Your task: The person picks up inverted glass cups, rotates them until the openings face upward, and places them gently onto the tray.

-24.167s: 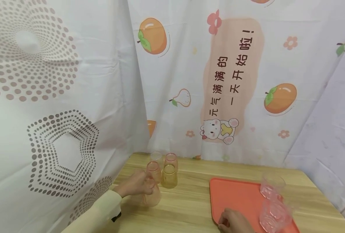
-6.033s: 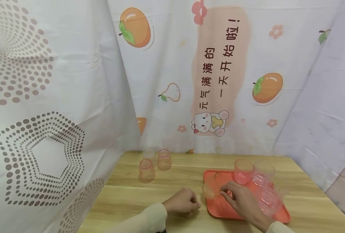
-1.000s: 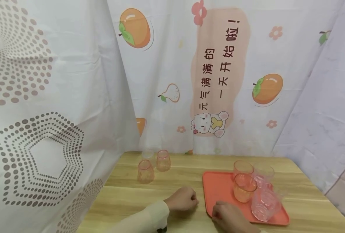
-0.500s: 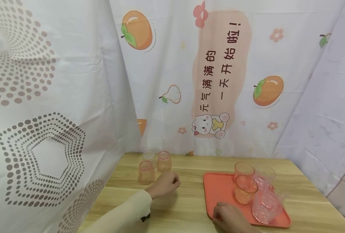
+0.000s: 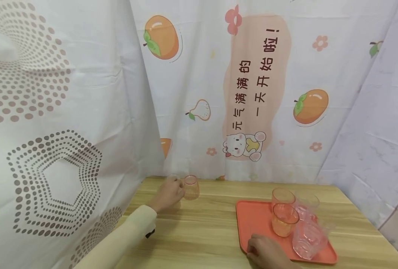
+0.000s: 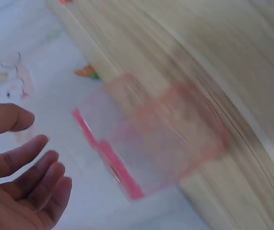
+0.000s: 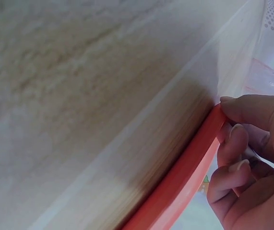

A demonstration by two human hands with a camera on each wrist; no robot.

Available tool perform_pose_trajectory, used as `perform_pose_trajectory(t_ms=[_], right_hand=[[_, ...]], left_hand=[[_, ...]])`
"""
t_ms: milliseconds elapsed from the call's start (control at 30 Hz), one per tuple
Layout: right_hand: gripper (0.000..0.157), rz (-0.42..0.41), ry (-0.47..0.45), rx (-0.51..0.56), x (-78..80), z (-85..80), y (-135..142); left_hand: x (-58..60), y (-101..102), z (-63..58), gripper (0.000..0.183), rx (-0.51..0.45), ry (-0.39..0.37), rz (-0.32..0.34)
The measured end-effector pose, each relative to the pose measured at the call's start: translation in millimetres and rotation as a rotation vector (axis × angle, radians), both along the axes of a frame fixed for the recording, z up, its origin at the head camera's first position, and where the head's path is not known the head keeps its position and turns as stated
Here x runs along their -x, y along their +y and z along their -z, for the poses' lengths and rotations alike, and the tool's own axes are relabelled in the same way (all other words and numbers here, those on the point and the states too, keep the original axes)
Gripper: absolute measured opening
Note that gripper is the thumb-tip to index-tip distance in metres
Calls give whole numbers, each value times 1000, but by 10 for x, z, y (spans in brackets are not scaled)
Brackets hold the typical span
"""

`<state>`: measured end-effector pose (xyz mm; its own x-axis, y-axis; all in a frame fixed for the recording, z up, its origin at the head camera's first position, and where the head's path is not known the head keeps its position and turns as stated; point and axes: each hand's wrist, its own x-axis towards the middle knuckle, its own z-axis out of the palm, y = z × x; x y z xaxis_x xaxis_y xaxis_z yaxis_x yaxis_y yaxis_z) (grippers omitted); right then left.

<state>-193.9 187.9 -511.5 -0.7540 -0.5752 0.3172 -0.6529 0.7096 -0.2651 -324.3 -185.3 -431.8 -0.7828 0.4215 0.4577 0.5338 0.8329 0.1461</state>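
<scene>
In the head view my left hand is at the far left of the table, by a pink tumbler that tapers upward. It partly covers other glasses there. The left wrist view shows its fingers loosely bent and apart from two blurred, overlapping pink tumblers. My right hand is at the near left corner of the red tray. Seen from the right wrist, thumb and curled fingers pinch the tray's rim.
On the tray stand an amber tumbler and a pink tumbler behind it. Clear pink faceted glassware crowds its right side. A patterned curtain hangs along the table's back edge, another curtain at the left.
Within the last second my left hand has moved from beside the tray to the far-left glasses. The amber tumbler, in my right hand six seconds ago, now stands on the tray.
</scene>
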Motion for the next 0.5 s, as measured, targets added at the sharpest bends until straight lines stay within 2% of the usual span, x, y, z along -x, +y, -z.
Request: perform_pose_trajectory(t_ms=[133,200,267,367,400,467,500], right_hand=[[26,0,16,2,14,-3,9],[27,-1,26,2,22,-4,12],[27,-2,31,1,32,-2,13],[27,5,16,1,39,14,13],[27,10,0,2,39,23,15],[26,22,-36,5,36,41,14],[26,29,-59,8,35,49,13]], left_hand=[[56,-144,-21,29,-9,-93,-75],[71,-200,-9,34,0,-114,-93],[83,-247,14,34,47,-69,-87],[90,-307,68,23,241,92,-23],[90,-324,92,22,263,126,-17],[89,-355,144,19,282,148,-3],[89,-368,170,19,271,126,-2]])
